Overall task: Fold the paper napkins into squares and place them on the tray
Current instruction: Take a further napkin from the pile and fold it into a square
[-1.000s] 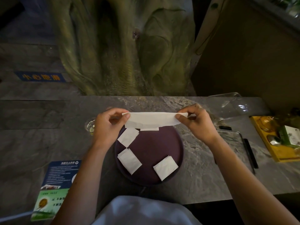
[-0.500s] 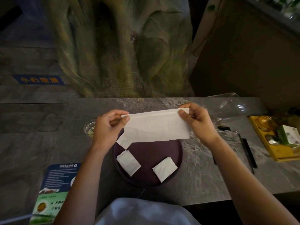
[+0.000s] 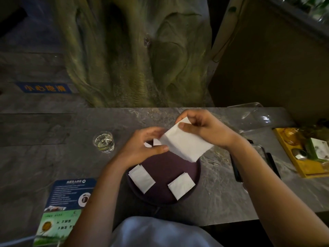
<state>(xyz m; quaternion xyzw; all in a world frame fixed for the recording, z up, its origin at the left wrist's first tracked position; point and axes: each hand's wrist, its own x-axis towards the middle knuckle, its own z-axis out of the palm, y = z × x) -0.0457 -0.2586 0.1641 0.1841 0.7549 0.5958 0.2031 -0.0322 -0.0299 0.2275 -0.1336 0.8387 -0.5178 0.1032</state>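
We pinch a part-folded napkin between both hands, left and right. Below them, two squares already lie on the tray; this one needs further folding.

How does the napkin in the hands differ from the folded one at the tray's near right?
The held napkin is larger, only partly folded; the folded napkin is a small finished square. The held one is pinched above the tray by the left hand and right hand; the folded one lies flat on it. Both are white paper.
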